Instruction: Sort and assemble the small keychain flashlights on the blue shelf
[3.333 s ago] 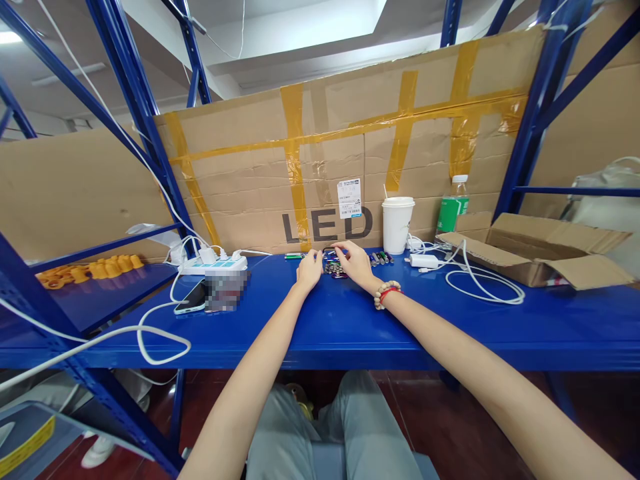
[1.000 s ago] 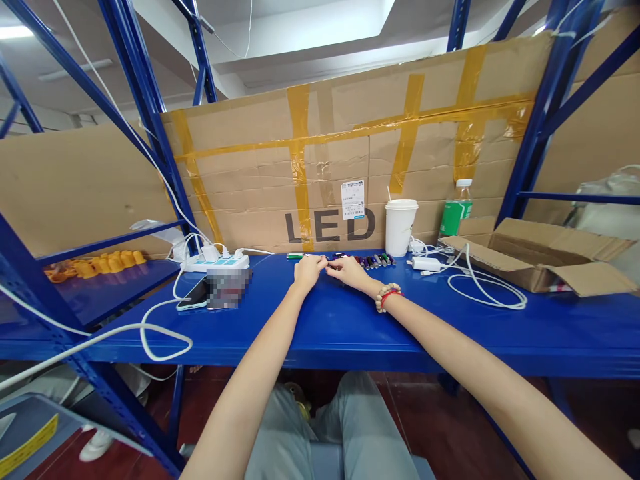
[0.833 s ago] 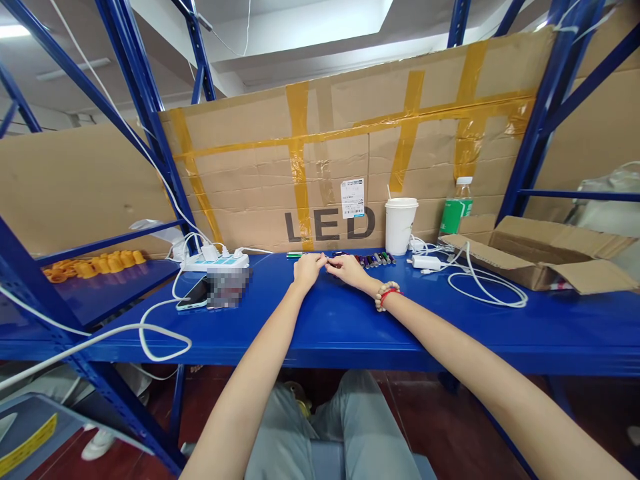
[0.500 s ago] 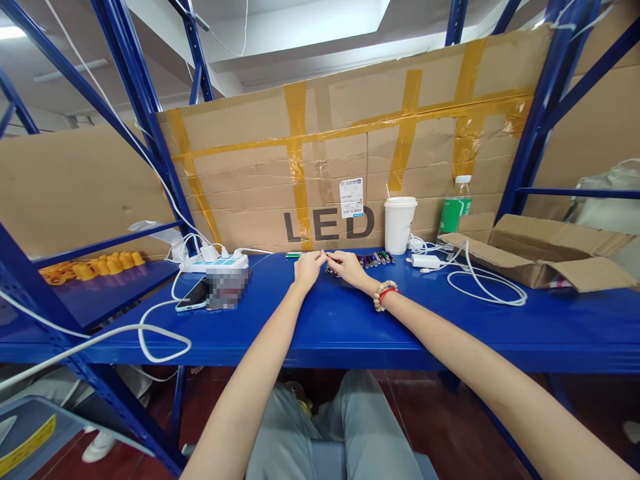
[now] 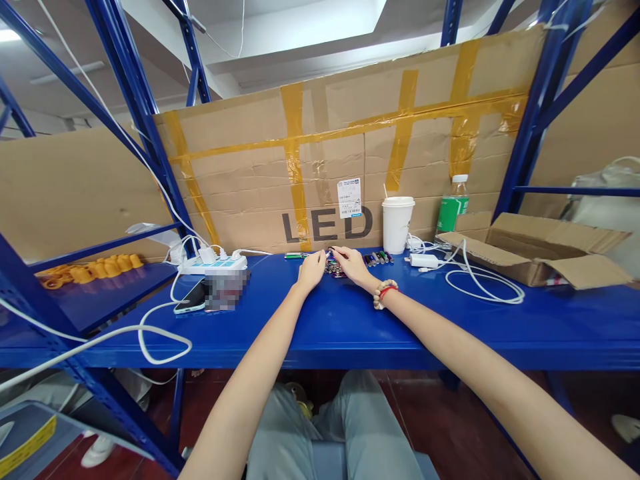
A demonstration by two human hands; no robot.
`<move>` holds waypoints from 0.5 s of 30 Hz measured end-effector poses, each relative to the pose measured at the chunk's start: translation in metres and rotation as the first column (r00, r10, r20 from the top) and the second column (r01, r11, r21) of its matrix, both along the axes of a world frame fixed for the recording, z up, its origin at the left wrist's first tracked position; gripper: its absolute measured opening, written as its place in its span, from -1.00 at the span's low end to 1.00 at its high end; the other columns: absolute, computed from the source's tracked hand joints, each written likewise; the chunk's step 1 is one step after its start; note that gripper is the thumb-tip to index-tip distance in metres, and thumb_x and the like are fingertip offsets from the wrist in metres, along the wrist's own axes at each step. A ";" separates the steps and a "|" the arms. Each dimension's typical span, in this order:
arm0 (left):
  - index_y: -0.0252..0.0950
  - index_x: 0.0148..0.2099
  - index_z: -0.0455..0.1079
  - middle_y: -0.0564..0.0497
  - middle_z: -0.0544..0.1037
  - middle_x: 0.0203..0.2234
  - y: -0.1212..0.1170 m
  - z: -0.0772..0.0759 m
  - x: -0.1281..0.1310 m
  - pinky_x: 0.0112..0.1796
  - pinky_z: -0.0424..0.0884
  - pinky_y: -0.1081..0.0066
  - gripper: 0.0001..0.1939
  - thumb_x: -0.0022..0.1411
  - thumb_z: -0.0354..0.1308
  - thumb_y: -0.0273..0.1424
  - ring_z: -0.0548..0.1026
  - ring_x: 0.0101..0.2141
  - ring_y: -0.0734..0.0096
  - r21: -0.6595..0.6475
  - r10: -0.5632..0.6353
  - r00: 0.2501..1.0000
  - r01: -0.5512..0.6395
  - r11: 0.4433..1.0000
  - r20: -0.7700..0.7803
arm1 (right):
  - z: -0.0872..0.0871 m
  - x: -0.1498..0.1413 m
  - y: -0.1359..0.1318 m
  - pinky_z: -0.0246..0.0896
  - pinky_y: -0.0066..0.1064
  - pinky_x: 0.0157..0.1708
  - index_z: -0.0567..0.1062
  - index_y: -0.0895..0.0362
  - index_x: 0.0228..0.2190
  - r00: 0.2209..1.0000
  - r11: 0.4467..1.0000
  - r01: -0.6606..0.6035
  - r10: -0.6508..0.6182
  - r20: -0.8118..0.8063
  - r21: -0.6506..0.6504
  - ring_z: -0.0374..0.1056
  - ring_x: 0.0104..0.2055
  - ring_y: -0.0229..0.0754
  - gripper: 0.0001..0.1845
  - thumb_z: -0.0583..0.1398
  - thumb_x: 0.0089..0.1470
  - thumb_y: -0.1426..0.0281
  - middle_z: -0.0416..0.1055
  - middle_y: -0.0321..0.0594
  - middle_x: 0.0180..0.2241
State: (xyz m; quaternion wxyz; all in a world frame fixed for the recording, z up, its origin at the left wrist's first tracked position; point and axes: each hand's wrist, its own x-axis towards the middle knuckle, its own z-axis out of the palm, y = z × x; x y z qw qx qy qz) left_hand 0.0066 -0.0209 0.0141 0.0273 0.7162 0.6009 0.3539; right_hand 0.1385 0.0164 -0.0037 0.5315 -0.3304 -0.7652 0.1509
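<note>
At the far side of the blue table, my left hand (image 5: 313, 269) and my right hand (image 5: 351, 266) come close together with bent fingers. Whatever is pinched in them is too small and too covered to name. Between and below the hands lies a pile of small shiny coloured pieces (image 5: 334, 269), partly hidden. A row of short dark and coloured cylinders (image 5: 379, 258) lies just right of my right hand. Behind my left hand, a thin green stick-like item (image 5: 296, 256) rests on the table. A bead bracelet and a red band circle my right wrist.
A white paper cup (image 5: 397, 225), a green-labelled bottle (image 5: 453, 207), white cables (image 5: 487, 287) and an open cardboard box (image 5: 537, 257) stand right. Left are a power strip (image 5: 215, 265) and a phone (image 5: 193, 297). Taped cardboard (image 5: 240, 193) closes the back.
My hands have moved slightly apart and my fingers have shifted, so more of the small coloured pile shows between them. The view has swung a little.
</note>
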 end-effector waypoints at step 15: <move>-0.26 -0.39 0.33 -0.04 0.52 -0.45 0.007 -0.002 -0.005 -0.29 0.29 0.37 -0.47 0.32 -0.41 -0.19 0.47 -0.32 0.29 -0.103 0.165 0.968 -0.147 0.984 0.190 | -0.002 0.017 0.001 0.19 -0.37 -0.13 0.48 0.10 -0.12 0.869 0.949 0.316 -0.289 0.402 0.000 0.34 -0.07 -0.13 -0.66 -0.01 0.16 0.39 0.46 -0.15 -0.13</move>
